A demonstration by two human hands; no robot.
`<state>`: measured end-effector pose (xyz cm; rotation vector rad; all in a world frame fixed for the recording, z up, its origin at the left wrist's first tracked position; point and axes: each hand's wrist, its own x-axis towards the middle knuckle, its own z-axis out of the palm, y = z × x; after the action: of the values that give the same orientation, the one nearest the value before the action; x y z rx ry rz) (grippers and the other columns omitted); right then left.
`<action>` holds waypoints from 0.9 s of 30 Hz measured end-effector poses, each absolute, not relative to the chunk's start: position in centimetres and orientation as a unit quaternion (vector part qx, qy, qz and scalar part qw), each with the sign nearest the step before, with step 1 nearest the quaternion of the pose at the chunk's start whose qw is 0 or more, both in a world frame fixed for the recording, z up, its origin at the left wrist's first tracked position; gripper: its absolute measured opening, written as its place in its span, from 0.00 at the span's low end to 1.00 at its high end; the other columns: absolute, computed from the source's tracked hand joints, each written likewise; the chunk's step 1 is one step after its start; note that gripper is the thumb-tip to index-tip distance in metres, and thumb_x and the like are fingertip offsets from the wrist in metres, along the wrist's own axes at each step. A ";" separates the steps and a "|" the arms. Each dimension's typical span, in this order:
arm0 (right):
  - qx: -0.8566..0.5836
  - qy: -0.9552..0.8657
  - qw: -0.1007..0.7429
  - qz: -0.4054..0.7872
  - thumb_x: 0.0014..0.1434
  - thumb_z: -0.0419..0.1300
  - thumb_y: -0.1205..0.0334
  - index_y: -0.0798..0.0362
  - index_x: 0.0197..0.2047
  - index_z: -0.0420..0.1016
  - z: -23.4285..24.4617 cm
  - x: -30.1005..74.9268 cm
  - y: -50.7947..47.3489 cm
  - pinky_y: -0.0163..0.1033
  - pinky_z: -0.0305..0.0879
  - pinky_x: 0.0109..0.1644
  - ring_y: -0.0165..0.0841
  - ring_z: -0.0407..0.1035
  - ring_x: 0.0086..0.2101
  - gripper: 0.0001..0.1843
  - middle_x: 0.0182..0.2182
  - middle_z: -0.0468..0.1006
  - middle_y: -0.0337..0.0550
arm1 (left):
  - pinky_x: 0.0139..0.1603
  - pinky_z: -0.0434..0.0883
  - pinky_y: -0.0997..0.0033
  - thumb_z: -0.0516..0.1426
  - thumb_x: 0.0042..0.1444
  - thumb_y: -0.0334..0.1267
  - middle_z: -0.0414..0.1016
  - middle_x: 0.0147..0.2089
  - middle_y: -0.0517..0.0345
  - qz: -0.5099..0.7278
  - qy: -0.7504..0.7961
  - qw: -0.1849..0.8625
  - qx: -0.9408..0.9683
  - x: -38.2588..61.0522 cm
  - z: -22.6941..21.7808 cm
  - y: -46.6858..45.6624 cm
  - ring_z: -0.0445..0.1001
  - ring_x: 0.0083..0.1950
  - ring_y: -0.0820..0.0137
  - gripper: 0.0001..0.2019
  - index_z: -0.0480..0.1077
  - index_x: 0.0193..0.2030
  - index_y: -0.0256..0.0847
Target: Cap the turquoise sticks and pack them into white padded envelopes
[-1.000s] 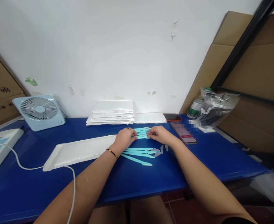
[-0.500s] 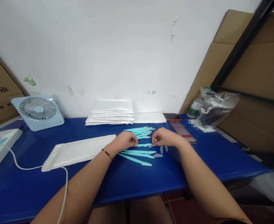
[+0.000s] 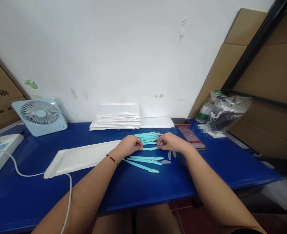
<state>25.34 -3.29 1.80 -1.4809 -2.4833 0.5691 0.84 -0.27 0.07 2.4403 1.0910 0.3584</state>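
Observation:
My left hand [image 3: 131, 145] is closed in a pinch on the handle of a teal eyebrow razor [image 3: 148, 149]. My right hand [image 3: 168, 142] pinches at the razor's blade end, where a translucent blade cap sits mostly hidden by the fingers. Just beyond both hands lies a fanned bunch of teal eyebrow razors [image 3: 149, 135], several with translucent ends. Nearer to me, several more razors [image 3: 143, 165] rest on the blue table [image 3: 143, 191]. Loose translucent caps [image 3: 166, 162] lie below and beside my right hand.
A long white padded mailer [image 3: 80, 160] lies left of my hands. Behind are a stack of white mailers [image 3: 117, 117], a phone [image 3: 191, 138] and an orange-edged phone [image 3: 181, 121]. A blue fan [image 3: 39, 117], power strip [image 3: 4, 156], white cable [image 3: 69, 195], bottle [image 3: 204, 112] and plastic bag [image 3: 227, 112] stand around.
My right hand has shifted slightly left, bringing the cap onto the razor's blade end. The held razor and my left hand have moved up and left a little.

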 end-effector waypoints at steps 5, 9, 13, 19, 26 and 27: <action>-0.503 -0.835 0.120 0.190 0.49 0.58 0.67 0.53 0.31 0.78 1.3 24.1 -3.0 0.31 0.59 0.30 0.29 0.69 0.27 0.07 0.27 0.78 0.39 | 0.32 0.64 0.76 0.56 0.51 0.39 0.77 0.33 0.60 0.139 0.400 0.198 0.884 1.4 -0.3 -0.1 0.72 0.34 0.70 0.07 0.76 0.31 0.43; -0.521 -0.817 0.142 0.202 0.49 0.61 0.64 0.54 0.33 0.79 2.1 25.5 -3.1 0.32 0.61 0.31 0.30 0.69 0.28 0.08 0.28 0.77 0.41 | 0.34 0.63 0.74 0.56 0.52 0.41 0.76 0.35 0.58 0.154 0.404 0.154 0.889 1.3 0.3 -0.4 0.72 0.35 0.69 0.08 0.75 0.34 0.42; -0.471 -0.836 0.097 0.265 0.45 0.65 0.61 0.51 0.35 0.80 3.5 27.8 -3.9 0.31 0.61 0.31 0.29 0.67 0.28 0.11 0.32 0.76 0.41 | 0.31 0.63 0.75 0.57 0.51 0.48 0.76 0.35 0.60 0.147 0.374 0.198 0.894 0.9 1.2 -1.4 0.71 0.34 0.70 0.12 0.75 0.35 0.43; -0.455 -0.847 0.031 0.274 0.43 0.66 0.61 0.52 0.29 0.79 2.6 27.3 -3.8 0.31 0.59 0.27 0.28 0.65 0.26 0.07 0.26 0.73 0.38 | 0.27 0.60 0.76 0.60 0.48 0.44 0.76 0.30 0.61 0.082 0.344 0.219 0.909 1.3 0.8 -1.8 0.71 0.31 0.72 0.08 0.76 0.32 0.43; -0.508 -0.803 0.146 0.276 0.48 0.59 0.66 0.53 0.35 0.72 1.2 26.2 -2.8 0.32 0.62 0.27 0.28 0.67 0.24 0.09 0.25 0.73 0.37 | 0.30 0.61 0.74 0.55 0.53 0.39 0.76 0.31 0.60 0.116 0.391 0.146 0.901 1.0 0.6 -1.1 0.71 0.33 0.71 0.07 0.74 0.31 0.43; -0.505 -0.788 0.167 0.309 0.49 0.58 0.65 0.53 0.38 0.71 1.1 26.2 -2.8 0.32 0.63 0.28 0.28 0.68 0.24 0.11 0.24 0.73 0.37 | 0.30 0.61 0.74 0.55 0.53 0.41 0.76 0.31 0.60 0.114 0.390 0.144 0.902 0.9 0.6 -1.1 0.71 0.33 0.70 0.07 0.74 0.31 0.43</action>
<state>26.20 -2.84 1.13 -1.4388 -2.2439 0.8784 0.90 -1.13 0.62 2.6012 1.1245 0.3287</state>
